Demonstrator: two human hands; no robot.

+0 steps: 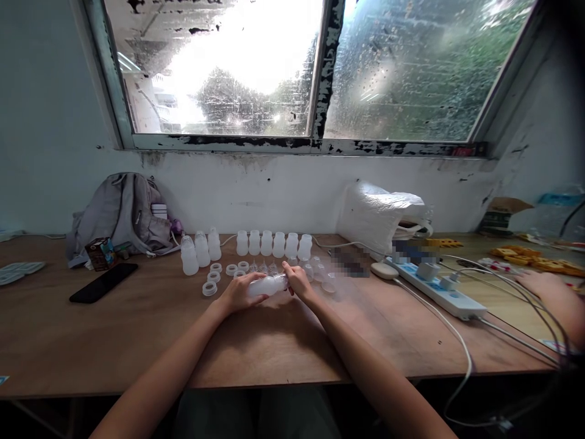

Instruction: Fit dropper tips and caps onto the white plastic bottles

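A translucent white baby bottle (265,286) lies tilted sideways between my hands, just above the table. My left hand (241,292) is wrapped round its body. At the bottle's top end, on the right, the fingers of my right hand (297,281) close round the clear cap area; the exact part is partly hidden. Behind my hands stand several open bottle bodies (267,243) in a row. Three capped bottles (202,249) stand to their left. White collar rings (209,288) lie in front of those, with clear teats (264,266) and clear caps (328,286) nearby.
A black phone (104,283), a small box (101,253) and a grey backpack (122,213) are on the left. On the right are a white bag (379,214), a power strip (439,289) with cables and yellow parts (534,259). Another person's hand (546,286) is at far right.
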